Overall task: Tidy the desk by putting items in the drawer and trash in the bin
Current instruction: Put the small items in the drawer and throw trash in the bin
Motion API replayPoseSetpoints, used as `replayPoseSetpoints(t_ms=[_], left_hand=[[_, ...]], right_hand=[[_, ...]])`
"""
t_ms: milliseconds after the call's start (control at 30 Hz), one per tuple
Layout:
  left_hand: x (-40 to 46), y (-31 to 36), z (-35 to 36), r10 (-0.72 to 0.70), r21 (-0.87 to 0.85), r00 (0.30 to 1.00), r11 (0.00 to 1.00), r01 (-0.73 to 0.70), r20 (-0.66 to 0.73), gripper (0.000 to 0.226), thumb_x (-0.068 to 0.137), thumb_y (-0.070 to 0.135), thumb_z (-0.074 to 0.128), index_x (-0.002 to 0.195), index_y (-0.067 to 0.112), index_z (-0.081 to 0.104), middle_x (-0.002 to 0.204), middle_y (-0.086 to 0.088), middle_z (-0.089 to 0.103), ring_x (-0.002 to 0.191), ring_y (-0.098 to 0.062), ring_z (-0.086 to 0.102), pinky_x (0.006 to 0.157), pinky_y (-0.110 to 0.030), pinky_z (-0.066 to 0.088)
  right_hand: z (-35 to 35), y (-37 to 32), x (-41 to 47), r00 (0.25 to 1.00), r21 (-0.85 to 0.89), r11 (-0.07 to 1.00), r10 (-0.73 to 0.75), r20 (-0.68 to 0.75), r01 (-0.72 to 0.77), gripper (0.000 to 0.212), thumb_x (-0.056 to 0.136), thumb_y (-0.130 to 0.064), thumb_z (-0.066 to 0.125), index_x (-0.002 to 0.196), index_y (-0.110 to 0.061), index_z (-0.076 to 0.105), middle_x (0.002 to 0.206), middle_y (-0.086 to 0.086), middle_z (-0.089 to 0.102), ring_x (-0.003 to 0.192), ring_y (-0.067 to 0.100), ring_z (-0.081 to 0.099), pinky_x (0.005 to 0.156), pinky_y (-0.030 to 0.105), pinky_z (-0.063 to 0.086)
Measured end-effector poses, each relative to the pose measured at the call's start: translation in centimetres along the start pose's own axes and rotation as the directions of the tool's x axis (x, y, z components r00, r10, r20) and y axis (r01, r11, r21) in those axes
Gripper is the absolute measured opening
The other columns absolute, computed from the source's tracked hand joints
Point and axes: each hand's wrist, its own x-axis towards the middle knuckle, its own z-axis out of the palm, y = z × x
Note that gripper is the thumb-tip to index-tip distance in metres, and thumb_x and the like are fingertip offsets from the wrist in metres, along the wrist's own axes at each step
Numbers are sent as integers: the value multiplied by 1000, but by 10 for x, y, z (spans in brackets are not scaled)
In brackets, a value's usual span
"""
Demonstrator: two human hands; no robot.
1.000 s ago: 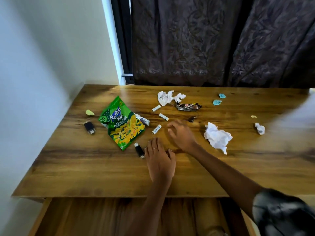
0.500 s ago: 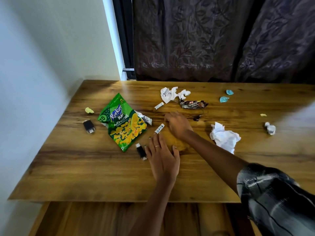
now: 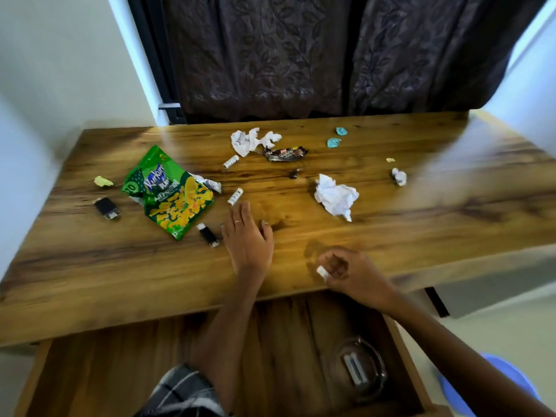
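While my left hand lies flat and spread on the wooden bench, my right hand curls around one small white tube near the front edge; two more white tubes lie mid-bench.

Green snack bag, lying flat on the desk: brand "Kurkure" reads in white letters on a blue patch, with "PLAY" just under it. A further line of lettering beneath that is too blurred to make out. A round mark at the bag's left corner shows "10", partly cut off at the fold. Dark candy wrapper: carries pale lettering on a red-and-white patch, not legible. Crumpled paper next to it: faint print, unreadable. Small white tubes on the desk: dark markings along the side, too small to read.
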Motion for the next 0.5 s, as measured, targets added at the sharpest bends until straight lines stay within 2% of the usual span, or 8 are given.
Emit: replayPoseSetpoints(t_ms=[67, 133, 200, 333, 500], left_hand=[[-12, 8, 2, 115, -19, 993, 993, -114, 17, 53, 89, 28, 50, 137, 8, 41, 140, -12, 47, 131, -30, 40, 104, -47, 36], [-14, 6, 2, 166, -5, 986, 986, -165, 18, 49, 89, 26, 50, 135, 10, 44, 137, -10, 50, 128, -29, 43, 101, -45, 39], [-21, 10, 0, 204, -5, 978, 979, -204, 47, 48, 90, 25, 49, 136, 12, 43, 137, -8, 50, 128, -27, 42, 102, -43, 39], [-32, 11, -5, 210, -3, 975, 978, -211, 68, 48, 91, 24, 49, 137, 15, 41, 134, -7, 53, 126, -25, 44, 99, -41, 40], [-39, 3, -12, 176, -26, 982, 984, -175, 73, 46, 89, 23, 52, 134, 17, 42, 125, -7, 56, 114, -24, 50, 89, -37, 43]], right_hand=[[2, 22, -47, 991, -4, 992, 126, 35, -126, 28, 76, -4, 69, 97, -22, 64, 79, -2, 61, 74, 10, 57, 67, 19, 46], [11, 40, -70, 972, -25, 976, 216, 94, -215, 26, 79, -5, 67, 99, -21, 62, 81, -6, 59, 75, 8, 58, 65, 17, 47], [21, 57, -94, 954, -164, 949, 287, 86, -270, 23, 81, -9, 65, 98, -24, 60, 88, -7, 61, 79, 6, 59, 66, 16, 47], [44, 71, -109, 955, -445, 860, 294, 30, -251, 25, 86, -16, 60, 111, -20, 57, 110, -1, 58, 94, 12, 59, 73, 16, 47], [58, 70, -106, 941, -559, 795, 332, 72, -237, 35, 93, -13, 53, 127, -16, 46, 121, 4, 54, 103, 17, 61, 80, 22, 50]])
